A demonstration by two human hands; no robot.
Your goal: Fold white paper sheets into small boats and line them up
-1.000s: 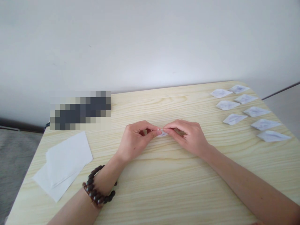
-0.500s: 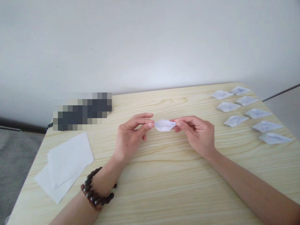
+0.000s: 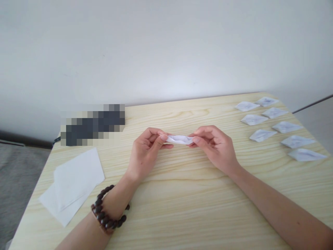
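Observation:
A small folded white paper boat (image 3: 180, 139) is stretched between my two hands above the middle of the table. My left hand (image 3: 147, 152) pinches its left end between thumb and fingers. On the other side, my right hand (image 3: 217, 147) grips the right end the same way. The boat's long slit faces up and looks narrow. Both tips of the boat are covered by my fingers. A dark beaded bracelet (image 3: 105, 215) circles my left wrist.
Several finished paper boats (image 3: 258, 135) lie in two rows at the table's right side. Overlapping white sheets (image 3: 79, 177) rest at the left. Behind them is a blurred-out dark object (image 3: 95, 125). The wooden table (image 3: 179, 208) meets a pale wall (image 3: 166, 48).
My left fingers have curled in and taken a firmer pinch on the boat's left end. The boat now looks longer and flatter, its opening narrower.

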